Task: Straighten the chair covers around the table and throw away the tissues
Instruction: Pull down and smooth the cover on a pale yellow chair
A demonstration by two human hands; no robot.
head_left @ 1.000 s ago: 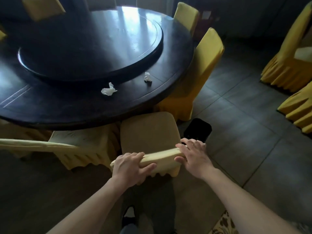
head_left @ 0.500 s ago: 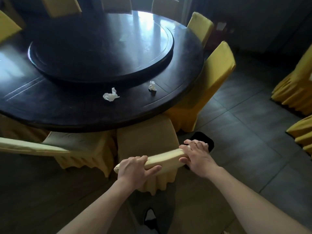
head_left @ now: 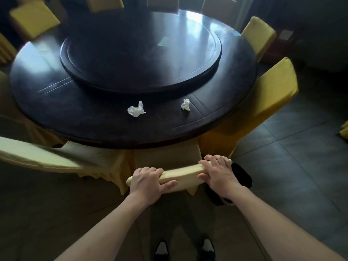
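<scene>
Because the soft, loose chair cover (head_left: 180,175) is likely slipping over its stiff backrest at the table (head_left: 94,125) edge, it is being grasped along the top rail by the left hand (head_left: 148,182) and right hand (head_left: 219,175), while two light tissues (head_left: 136,110) are lying untouched.

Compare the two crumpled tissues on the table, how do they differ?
The left tissue looks larger and more spread out, with a loose flap sticking up; the right tissue is smaller and balled tighter. The left tissue lies nearer the table's near edge; the right tissue sits closer to the raised turntable. Both are white, crumpled, untouched and apart from each other on the dark round table.
</scene>
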